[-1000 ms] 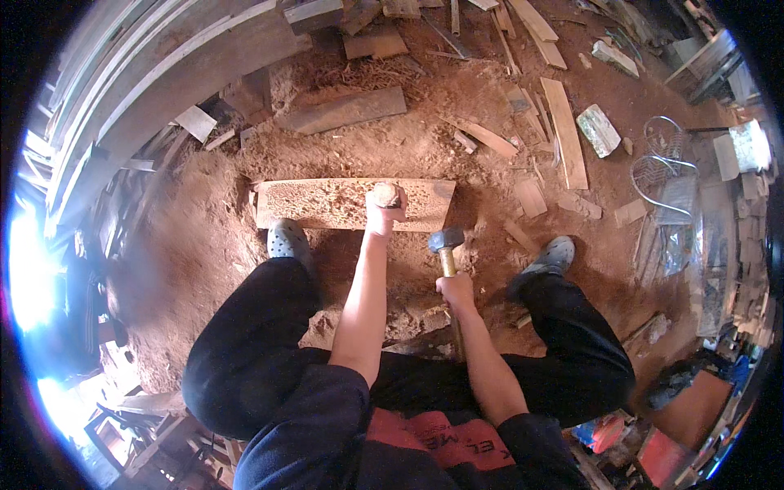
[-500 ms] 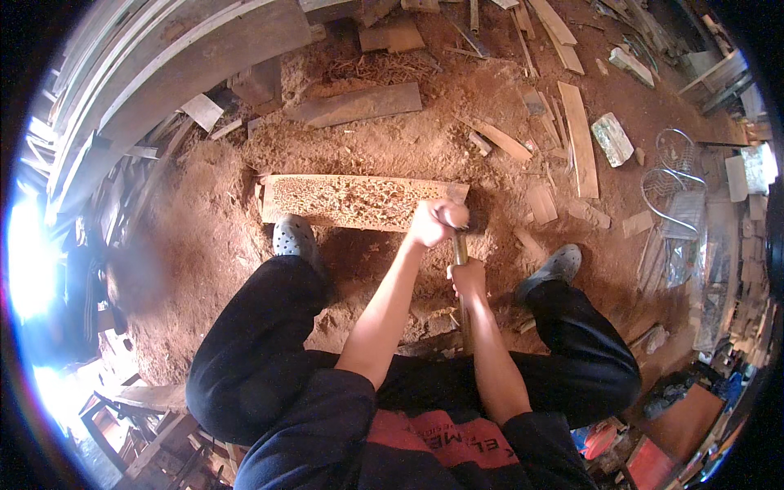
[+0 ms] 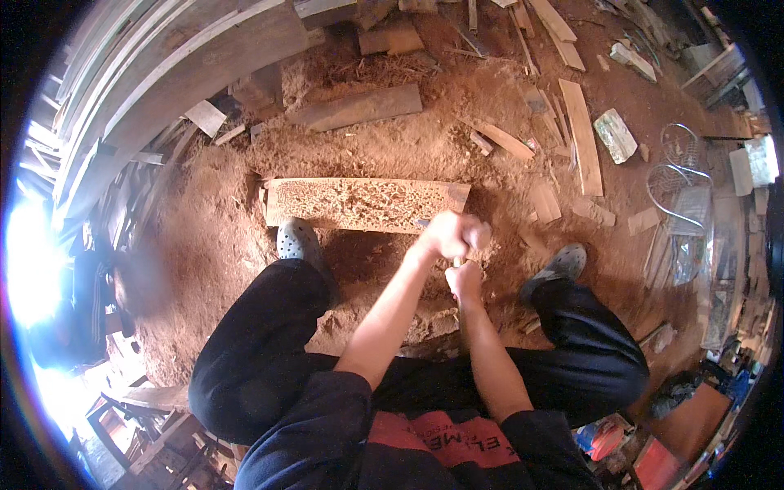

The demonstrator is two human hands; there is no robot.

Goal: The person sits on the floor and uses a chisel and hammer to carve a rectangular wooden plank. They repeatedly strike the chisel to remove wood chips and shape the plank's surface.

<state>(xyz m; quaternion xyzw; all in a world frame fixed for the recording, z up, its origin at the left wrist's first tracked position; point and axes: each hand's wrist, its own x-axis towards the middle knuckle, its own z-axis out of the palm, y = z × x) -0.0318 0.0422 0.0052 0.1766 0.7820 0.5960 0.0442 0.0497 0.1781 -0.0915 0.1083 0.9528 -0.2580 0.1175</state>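
A long wooden board (image 3: 367, 202) lies crosswise on the ground, its top pitted all over with small gouges and chips. At its right-hand front edge my left hand (image 3: 445, 234) is closed, with a dark narrow metal tip (image 3: 422, 222) sticking out on its left. A blurred pale rounded shape beside its fingers is hard to make out. Just below, my right hand (image 3: 465, 280) is a fist round a wooden handle (image 3: 458, 261), of which only a short piece shows. Whether tip and handle belong to one tool, I cannot tell. My left clog (image 3: 297, 238) touches the board's front edge.
Loose planks (image 3: 581, 135) and scraps lie on the reddish dirt to the right. Stacked boards (image 3: 184, 73) fill the far left. A wire rack (image 3: 682, 184) stands at the right, and my right clog (image 3: 563, 265) is planted on the ground.
My left hand has shifted slightly nearer and to the right, off the board's surface. The wooden handle, long in view before, now shows only a short piece between my hands.
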